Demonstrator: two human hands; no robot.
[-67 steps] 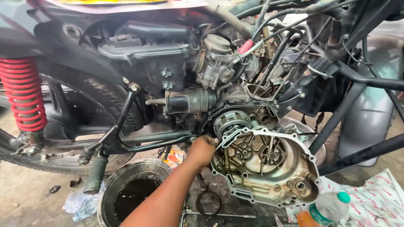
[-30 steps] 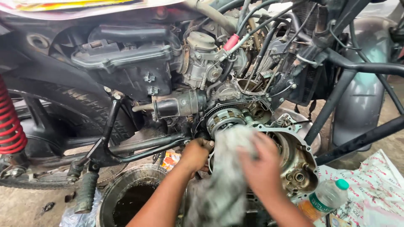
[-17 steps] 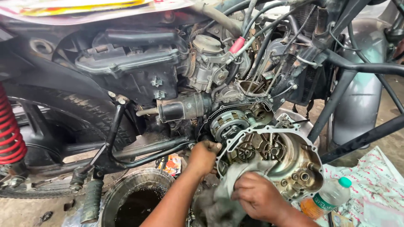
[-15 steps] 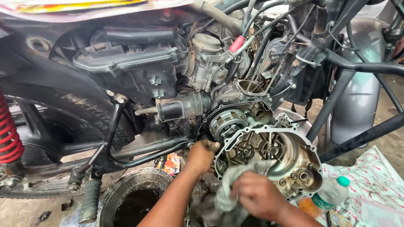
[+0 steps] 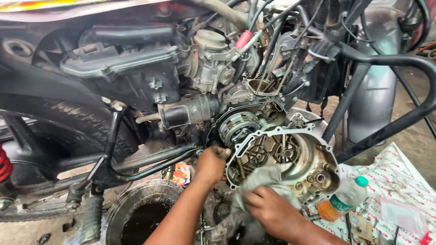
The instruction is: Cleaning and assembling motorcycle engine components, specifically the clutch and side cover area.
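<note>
Engine cover (image 5: 290,159): hands press grey rag (image 5: 254,190); green-capped bottle (image 5: 345,199) beside.

two hands in there, left hand (image 5: 211,164) and right hand (image 5: 269,211). one grey rag (image 5: 254,183), one open engine cover (image 5: 290,161), one clutch (image 5: 240,127), one plastic bottle (image 5: 345,199), one oil drain pan (image 5: 141,213), one red shock spring (image 5: 5,165).
</note>
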